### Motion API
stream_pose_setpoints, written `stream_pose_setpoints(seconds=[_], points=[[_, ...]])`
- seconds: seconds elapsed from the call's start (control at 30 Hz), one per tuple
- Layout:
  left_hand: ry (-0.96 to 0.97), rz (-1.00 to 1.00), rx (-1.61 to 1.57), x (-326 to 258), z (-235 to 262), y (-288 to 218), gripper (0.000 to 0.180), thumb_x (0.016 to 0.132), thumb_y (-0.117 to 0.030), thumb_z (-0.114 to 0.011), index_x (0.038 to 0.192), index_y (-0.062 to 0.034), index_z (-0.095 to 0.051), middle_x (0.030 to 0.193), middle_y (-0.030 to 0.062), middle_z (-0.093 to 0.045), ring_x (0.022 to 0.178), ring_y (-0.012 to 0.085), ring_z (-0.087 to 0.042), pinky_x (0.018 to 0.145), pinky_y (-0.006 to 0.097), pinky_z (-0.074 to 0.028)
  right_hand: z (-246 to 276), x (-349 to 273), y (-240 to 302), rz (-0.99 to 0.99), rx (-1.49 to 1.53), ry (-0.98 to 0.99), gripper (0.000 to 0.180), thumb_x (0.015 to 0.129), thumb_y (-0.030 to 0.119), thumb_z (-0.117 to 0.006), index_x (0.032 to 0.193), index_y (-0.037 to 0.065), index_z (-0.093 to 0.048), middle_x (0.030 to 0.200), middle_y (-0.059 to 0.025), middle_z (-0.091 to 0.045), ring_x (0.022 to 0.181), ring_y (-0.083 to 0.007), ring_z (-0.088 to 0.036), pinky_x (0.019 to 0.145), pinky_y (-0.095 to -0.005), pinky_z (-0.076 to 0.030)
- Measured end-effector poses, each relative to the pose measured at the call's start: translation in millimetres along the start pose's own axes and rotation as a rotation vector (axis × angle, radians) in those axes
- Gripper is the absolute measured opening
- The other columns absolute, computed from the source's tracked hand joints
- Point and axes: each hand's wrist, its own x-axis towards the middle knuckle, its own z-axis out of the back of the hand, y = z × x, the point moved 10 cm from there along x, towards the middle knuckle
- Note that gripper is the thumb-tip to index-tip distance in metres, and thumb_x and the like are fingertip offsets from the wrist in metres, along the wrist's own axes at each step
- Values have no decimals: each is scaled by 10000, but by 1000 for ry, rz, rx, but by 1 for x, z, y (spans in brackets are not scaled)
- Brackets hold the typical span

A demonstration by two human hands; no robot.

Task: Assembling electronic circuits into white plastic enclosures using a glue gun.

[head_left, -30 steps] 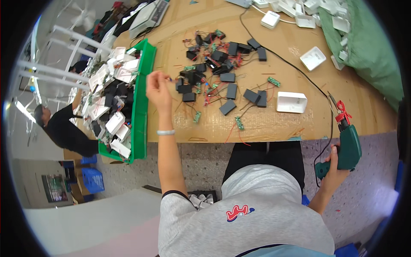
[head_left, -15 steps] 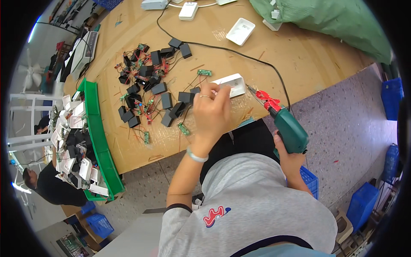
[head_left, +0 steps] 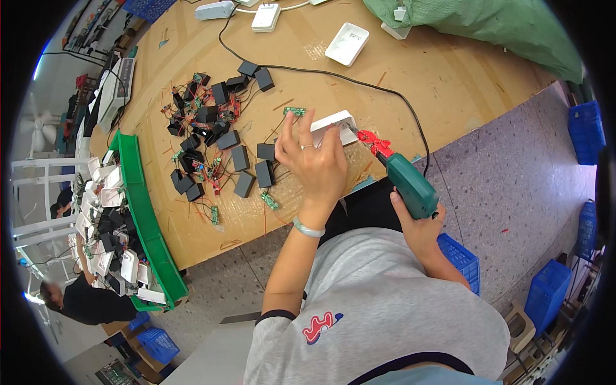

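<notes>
Now | left hand (head_left: 314, 163) fingers pinch white case (head_left: 333, 125) | right hand (head_left: 420, 221) grips driver (head_left: 401, 176) (tip at case) | risk: tip slips, case skids on surface (head_left: 449, 70)

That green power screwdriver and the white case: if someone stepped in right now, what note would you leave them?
Left hand steadies the white plastic case near the table edge.
Right hand grips the green power screwdriver, its red tip at the case.
Done: case positioned, tool lined up.
Left: whether a screw is in cannot be told. Black modules with wires lie loose to the left; the green bin beside them holds more cases.
</notes>
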Motion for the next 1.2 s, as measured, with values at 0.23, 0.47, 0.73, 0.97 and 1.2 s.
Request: stream_pose_setpoints(seconds=[0.23,0.47,0.73,0.97,1.2], points=[[63,15,-32,-6,-15,8,74,818,-112,-740,891,-127,-743,1220,52,-682,1269,316,-540,1049,523,-297,-8,6,8,62,53,-79,171,841,55,-814,934,-9,-685,825,-62,-654,725,-142,-606,674,-284,-484],[71,35,-39,-6,-15,9,97,807,-106,-740,898,-140,-746,1203,42,-689,1248,302,-555,1020,515,-310,-11,8,6,60,59,-79,172,844,57,-813,937,-10,-685,823,-64,-660,726,-142,-607,677,-283,-483],[82,21,-46,-6,-15,7,77,833,-113,-725,909,-106,-740,1211,73,-662,1245,319,-531,993,528,-323,-13,10,5,34,71,-73,173,848,59,-810,942,-12,-684,831,-67,-674,739,-139,-617,689,-282,-490],[67,34,-32,-7,-15,9,108,804,-109,-742,900,-155,-747,1211,29,-677,1225,294,-556,989,506,-314,-13,9,5,26,104,-72,179,852,50,-803,975,-18,-692,864,-65,-689,769,-133,-629,728,-275,-501],[76,26,-28,-6,-15,7,83,835,-120,-728,916,-110,-738,1202,64,-664,1227,312,-541,978,519,-331,-16,10,4,-3,118,-42,187,861,33,-788,1017,-22,-699,901,-59,-697,812,-122,-638,757,-267,-506]])
